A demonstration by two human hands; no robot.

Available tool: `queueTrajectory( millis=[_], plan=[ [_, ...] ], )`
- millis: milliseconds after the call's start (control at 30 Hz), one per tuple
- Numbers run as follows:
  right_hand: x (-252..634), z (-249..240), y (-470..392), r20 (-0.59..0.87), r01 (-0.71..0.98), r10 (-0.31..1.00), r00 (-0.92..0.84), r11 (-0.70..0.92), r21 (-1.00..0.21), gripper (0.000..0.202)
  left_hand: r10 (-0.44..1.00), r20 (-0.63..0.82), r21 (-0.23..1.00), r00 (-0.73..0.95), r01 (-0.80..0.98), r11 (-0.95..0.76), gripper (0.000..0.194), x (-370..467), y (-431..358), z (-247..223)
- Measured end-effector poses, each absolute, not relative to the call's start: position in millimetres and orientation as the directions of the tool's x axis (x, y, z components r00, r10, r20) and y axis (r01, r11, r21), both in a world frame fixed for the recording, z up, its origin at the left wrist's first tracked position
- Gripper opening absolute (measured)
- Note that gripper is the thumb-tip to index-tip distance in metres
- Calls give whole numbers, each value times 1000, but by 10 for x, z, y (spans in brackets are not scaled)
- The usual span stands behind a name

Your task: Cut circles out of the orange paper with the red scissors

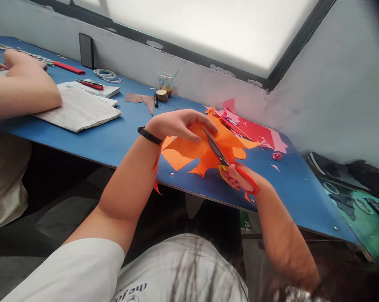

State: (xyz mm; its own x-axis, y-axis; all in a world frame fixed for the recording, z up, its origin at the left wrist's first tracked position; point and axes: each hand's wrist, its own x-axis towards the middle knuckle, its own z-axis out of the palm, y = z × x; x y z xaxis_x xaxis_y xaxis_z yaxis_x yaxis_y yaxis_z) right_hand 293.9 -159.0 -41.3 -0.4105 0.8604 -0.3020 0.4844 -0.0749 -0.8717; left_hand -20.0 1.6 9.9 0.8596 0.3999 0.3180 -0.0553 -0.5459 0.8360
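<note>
My left hand (183, 123), with a black band at the wrist, grips a sheet of orange paper (194, 147) between thumb and fingers. In my right hand (235, 178) is a pair of scissors (219, 155) with red and yellow handles. The blades point up and left, against the orange paper close to my left fingers. More orange paper pieces (178, 161) lie on the blue table under my hands, some with curved cut edges. A rounded orange piece (239, 153) rests just beyond the scissors.
Red and pink paper scraps (255, 130) are heaped by the wall. Behind my left hand stand a plastic cup (165, 82), a wood slice (162, 95) and a black marker (155, 100). At left, another person's arm (35, 86) rests on folded papers (82, 109); a phone (86, 50) leans on the wall.
</note>
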Motion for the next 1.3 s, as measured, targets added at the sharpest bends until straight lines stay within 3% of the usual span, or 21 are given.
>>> queueTrajectory(
  millis=[1300],
  plan=[
    [2894,-358,-1600,-297,521,860,-416,-42,-852,97,405,315,840,858,-54,-540,49,-194,-22,119]
  ],
)
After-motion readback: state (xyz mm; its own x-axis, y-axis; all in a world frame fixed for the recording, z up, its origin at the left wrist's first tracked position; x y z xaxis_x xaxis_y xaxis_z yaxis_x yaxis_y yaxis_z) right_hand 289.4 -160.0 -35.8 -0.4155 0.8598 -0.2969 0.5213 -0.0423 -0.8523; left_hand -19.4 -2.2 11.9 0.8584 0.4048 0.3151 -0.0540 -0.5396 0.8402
